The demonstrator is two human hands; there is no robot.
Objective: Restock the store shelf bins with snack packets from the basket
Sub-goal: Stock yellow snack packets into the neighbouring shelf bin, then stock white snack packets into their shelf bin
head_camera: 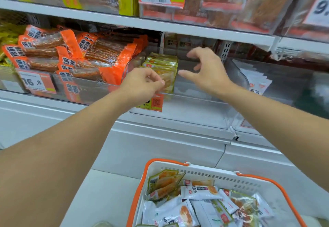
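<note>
Head view, left to right: left hand (142, 82) at the front face of the upright row of yellow-green snack packets (162, 66) in the clear plastic shelf bin (195, 112), fingers curled as a grip; whether it pinches the front packet I cannot tell. Right hand (206, 72) hovers spread over the bin's bare right half, holding nothing. Row's long axis runs front to back; left hand nearer; more packets lie in the white orange-handled basket (222, 175) below.
</note>
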